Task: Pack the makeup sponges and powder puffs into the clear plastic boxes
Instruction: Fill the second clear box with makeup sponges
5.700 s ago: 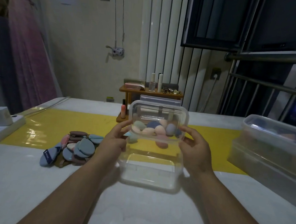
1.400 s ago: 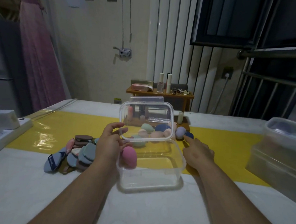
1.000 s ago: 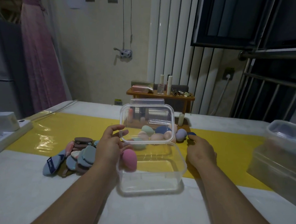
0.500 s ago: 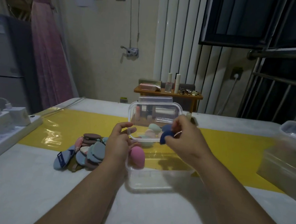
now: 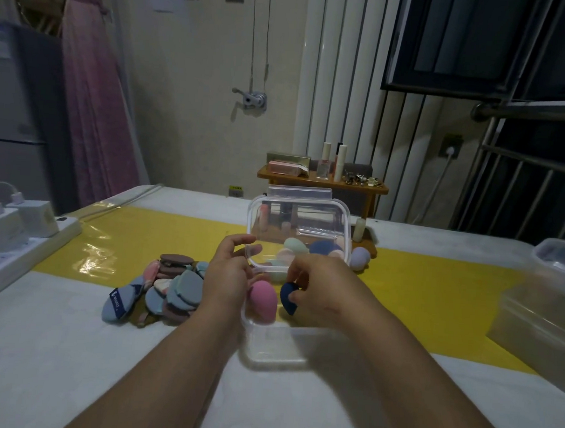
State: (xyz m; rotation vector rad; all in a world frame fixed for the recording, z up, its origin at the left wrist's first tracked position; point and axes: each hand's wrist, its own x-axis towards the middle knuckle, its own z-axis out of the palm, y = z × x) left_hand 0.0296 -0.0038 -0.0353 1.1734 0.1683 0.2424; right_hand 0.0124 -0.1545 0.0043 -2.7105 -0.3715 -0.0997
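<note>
A clear plastic box stands on the table in front of me, its hinged lid raised at the back. A pink sponge stands inside at the left wall. My right hand pinches a dark blue sponge and holds it inside the box beside the pink one. My left hand rests against the box's left rim, fingers loosely curled. More sponges lie behind the lid, with a lilac one to its right. Powder puffs are heaped to the left.
Two stacked clear boxes sit at the right edge. A power strip with chargers lies at the far left. A wooden rack with cosmetics stands behind the box. A yellow runner crosses the white table.
My right hand picked up the dark blue sponge from behind the box and has lowered it inside, next to the pink one. My left hand stayed at the box's left rim.
</note>
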